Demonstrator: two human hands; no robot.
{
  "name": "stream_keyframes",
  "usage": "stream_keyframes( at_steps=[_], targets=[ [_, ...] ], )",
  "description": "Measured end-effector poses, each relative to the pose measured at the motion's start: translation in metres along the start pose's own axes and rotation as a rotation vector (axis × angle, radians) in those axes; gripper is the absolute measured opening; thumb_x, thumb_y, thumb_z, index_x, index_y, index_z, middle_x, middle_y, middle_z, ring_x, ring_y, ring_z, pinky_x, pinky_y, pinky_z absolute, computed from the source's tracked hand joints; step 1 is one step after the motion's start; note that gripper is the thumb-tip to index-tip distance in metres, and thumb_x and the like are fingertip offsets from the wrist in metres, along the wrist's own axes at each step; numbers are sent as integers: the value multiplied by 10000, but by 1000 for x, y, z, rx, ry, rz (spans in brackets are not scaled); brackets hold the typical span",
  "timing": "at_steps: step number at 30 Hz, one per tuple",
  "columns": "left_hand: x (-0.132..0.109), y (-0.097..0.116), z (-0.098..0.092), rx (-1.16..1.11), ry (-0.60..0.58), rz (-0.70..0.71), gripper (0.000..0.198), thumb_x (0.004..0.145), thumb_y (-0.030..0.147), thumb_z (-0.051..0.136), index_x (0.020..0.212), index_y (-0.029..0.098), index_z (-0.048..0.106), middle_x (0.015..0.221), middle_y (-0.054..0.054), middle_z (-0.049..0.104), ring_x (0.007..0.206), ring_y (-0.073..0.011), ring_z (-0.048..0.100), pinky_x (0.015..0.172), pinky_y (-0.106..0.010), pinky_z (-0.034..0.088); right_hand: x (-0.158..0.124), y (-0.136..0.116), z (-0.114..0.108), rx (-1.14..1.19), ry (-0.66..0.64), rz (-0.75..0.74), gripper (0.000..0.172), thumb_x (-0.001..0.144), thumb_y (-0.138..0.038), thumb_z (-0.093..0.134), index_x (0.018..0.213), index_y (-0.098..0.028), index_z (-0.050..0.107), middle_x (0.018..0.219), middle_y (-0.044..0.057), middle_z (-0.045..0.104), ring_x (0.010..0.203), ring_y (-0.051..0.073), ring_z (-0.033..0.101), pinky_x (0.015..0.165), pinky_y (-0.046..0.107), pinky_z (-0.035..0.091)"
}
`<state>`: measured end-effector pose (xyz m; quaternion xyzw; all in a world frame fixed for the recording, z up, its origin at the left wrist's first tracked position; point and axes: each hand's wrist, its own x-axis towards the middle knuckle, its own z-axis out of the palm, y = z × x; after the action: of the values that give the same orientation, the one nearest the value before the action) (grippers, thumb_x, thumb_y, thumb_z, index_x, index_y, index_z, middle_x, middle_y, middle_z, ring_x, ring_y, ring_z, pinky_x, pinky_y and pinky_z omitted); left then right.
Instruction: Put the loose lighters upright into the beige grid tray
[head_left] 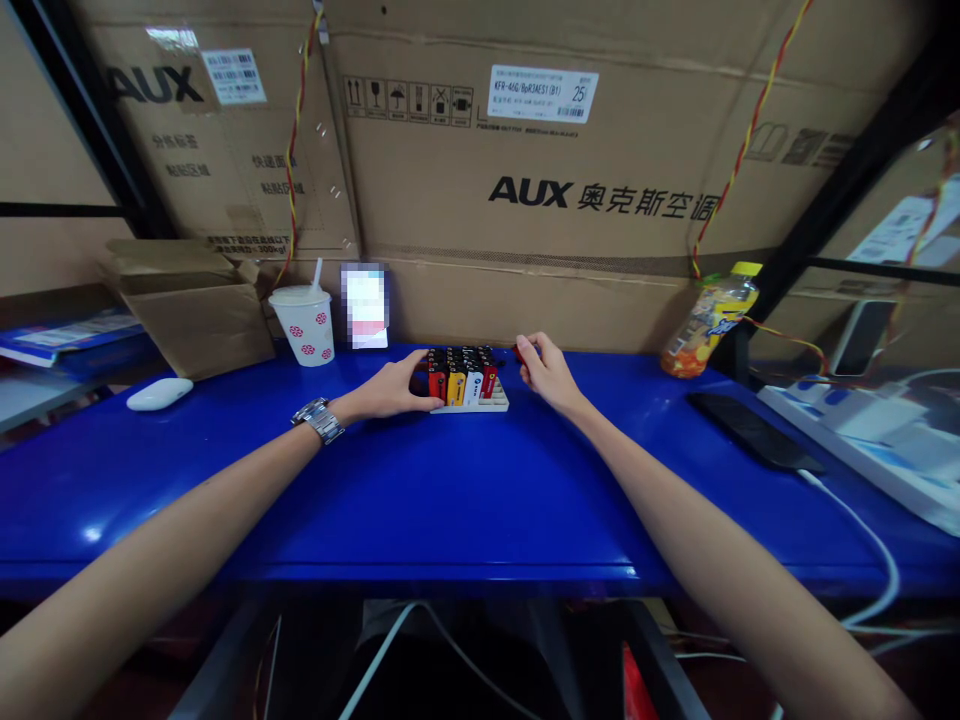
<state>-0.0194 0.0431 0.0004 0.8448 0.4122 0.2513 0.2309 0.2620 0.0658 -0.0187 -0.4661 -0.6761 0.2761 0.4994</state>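
A white tray [495, 402] stands on the blue table, filled over most of its length with upright lighters in red, yellow and white, their black tops upward. Bare slots show at its right end. My left hand [386, 388], with a metal watch on the wrist, grips the tray's left end, thumb at the front and fingers behind. Just right of the tray, my right hand [553, 375] pinches a small red lighter [518, 352], mostly covered by the fingers. That lighter is apart from the tray.
Behind stand a paper cup [304, 325] with a straw, a lit screen [366, 305] and a brown paper bag [191, 310]. A white case [159, 394] lies left. On the right are a drink bottle [709, 325], a black phone [750, 430] on a cable and a power strip [862, 440].
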Motion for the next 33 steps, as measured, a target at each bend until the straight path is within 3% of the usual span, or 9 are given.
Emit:
stream_keyframes(
  at_steps=[4,8,14,23,26,29,31,33],
  targets=[
    [0,1,0,-24,-3,8,835,689,454,712,1401,167,384,1334,-174,570,1205,-330,557,1005,-489,439,2,-4,-3,-151,-21,-168,400,905,-608,403,849,-218,473,675,-3,608,549,120,526,557,250,397],
    [-1,3,-1,-30,-13,0,834,683,473,718,1388,169,392,1345,-171,560,1212,-326,552,1004,-469,444,1,-19,-6,-276,-38,-329,377,894,-531,473,766,-191,574,687,12,568,641,131,479,617,267,366],
    [-1,2,-1,-17,-19,-10,853,685,488,715,1396,158,378,1345,-172,559,1203,-320,560,1001,-453,451,-8,-35,-3,-29,-81,-152,341,798,-513,608,767,-173,624,531,-38,475,487,89,379,487,248,292],
    [-1,2,-1,-11,-16,-9,849,688,483,709,1396,154,378,1328,-173,573,1178,-324,576,1013,-479,438,-17,-40,4,223,-317,-20,356,684,-463,727,806,-174,558,616,11,654,450,110,557,496,273,450],
    [-1,2,-1,-17,-16,-6,853,686,473,709,1406,165,373,1329,-175,573,1181,-334,573,1005,-496,441,-16,-38,4,199,-278,-3,341,727,-477,685,822,-175,560,630,24,662,454,114,565,498,274,446],
    [-1,2,-1,-28,-23,-9,866,683,468,716,1414,168,362,1336,-179,566,1197,-333,564,1005,-491,446,-7,-23,-2,94,-127,-34,288,820,-461,563,819,-173,569,621,31,637,480,129,569,530,291,461],
    [-1,3,-2,-37,-35,-18,875,684,464,717,1421,162,354,1347,-185,556,1206,-335,558,1000,-484,452,1,-8,-9,-84,-14,-94,229,846,-398,515,810,-177,568,683,56,652,600,160,612,643,324,497],
    [-1,3,-3,-41,-45,-18,874,687,456,714,1427,166,351,1347,-182,559,1205,-338,559,993,-487,456,8,7,-17,-374,16,-148,168,842,-340,518,838,-183,578,838,89,685,792,205,641,789,368,491]
  ],
)
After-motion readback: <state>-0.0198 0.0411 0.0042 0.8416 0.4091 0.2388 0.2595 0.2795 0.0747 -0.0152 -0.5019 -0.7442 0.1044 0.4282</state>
